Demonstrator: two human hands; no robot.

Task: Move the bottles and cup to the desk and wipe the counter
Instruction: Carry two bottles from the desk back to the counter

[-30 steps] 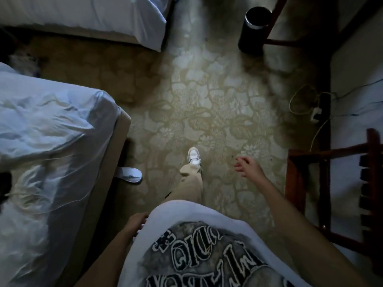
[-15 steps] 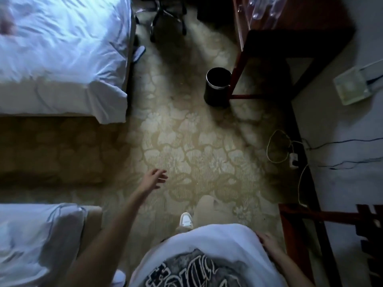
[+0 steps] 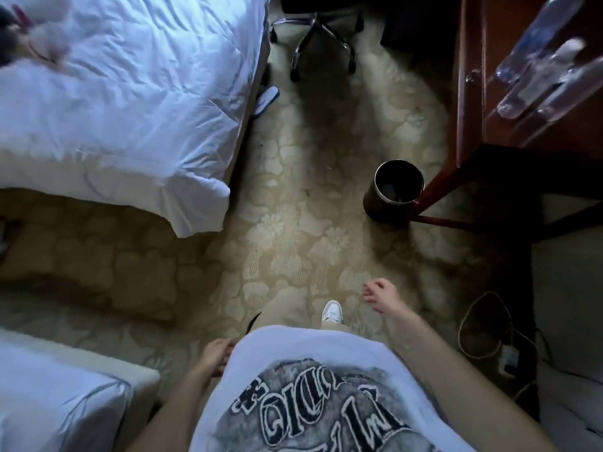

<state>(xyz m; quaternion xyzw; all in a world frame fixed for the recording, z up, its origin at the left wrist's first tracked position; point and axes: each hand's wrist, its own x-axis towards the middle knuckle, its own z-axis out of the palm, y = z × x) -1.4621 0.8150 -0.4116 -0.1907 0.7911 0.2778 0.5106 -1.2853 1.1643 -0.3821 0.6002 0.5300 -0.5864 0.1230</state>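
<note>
Several clear plastic bottles (image 3: 541, 70) stand on a dark red wooden desk (image 3: 470, 102) at the top right, blurred by the wide lens. My right hand (image 3: 380, 295) swings out in front of my hip over the carpet, fingers loosely curled, holding nothing. My left hand (image 3: 215, 357) hangs against my white shirt at my left side, fingers relaxed and empty. Both hands are far below and left of the bottles. No cup or counter shows in view.
A black waste bin (image 3: 396, 194) stands by the desk leg. A white bed (image 3: 124, 102) fills the upper left, a second bed (image 3: 58, 396) the lower left. An office chair base (image 3: 321, 37) is at the top. Cables (image 3: 489, 327) lie at the right wall.
The view has moved forward toward the desk and bin. My left hand dropped back to my side while my right hand swung forward.
</note>
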